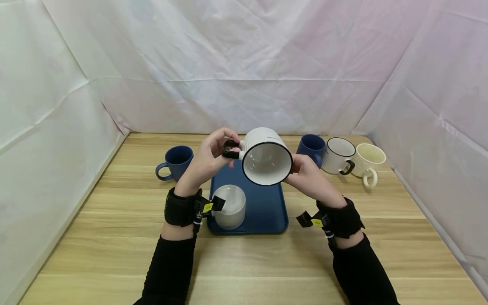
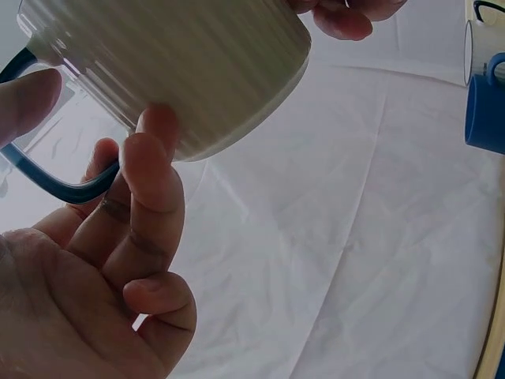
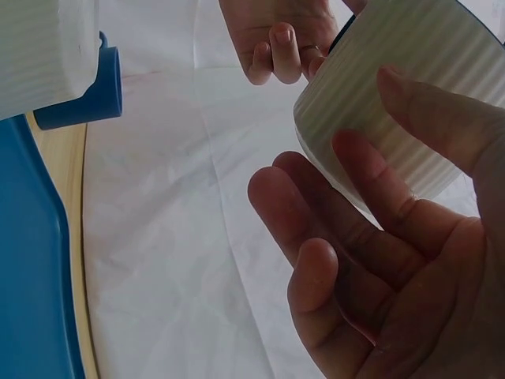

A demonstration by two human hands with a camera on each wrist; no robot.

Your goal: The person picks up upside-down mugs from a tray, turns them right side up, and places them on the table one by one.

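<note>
White ribbed ceramic mug w/ black rim (image 1: 265, 156) is held tipped in the air above the blue plastic tray (image 1: 267, 207), mouth facing you. Your left hand (image 1: 207, 163) pinches the black handle (image 1: 230, 149) and your right hand (image 1: 306, 176) cups the body. Keep both grips firm & lower it slowly, clear of the upturned white ribbed cup (image 1: 229, 206) on the tray.

Left of centre sits a dark blue mug (image 1: 175, 162) on the wooden table (image 1: 114, 237). Right side has another blue mug (image 1: 310, 147), a white black-rimmed mug (image 1: 338, 155) and a cream mug (image 1: 368, 162). White sheets (image 1: 244, 63) hang behind.
</note>
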